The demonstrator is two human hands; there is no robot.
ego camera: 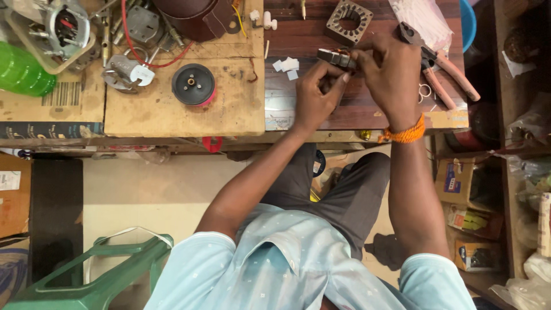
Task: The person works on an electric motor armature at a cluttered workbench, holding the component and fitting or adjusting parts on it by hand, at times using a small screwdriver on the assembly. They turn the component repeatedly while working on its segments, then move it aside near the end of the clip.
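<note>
Fingers [336, 77] of the left hand [314, 97] and the right hand [390, 74] are closed together on a small metal part [336, 57], held just above the wooden surface [356, 109]. Pliers [439, 66] are seen just beyond the right hand, a square metal frame [349, 21] past the fingers.

The right hand [390, 74] covers most of the small metal part [336, 57] it holds with the left hand [315, 95], so the part's right end is hidden. At the far edge, the dark brown round thing [198, 17] and the blue bowl [468, 23] are cut off. The green bottle [23, 72] runs off the left edge. The green plastic stool [97, 275] is cut off at the near edge.
</note>
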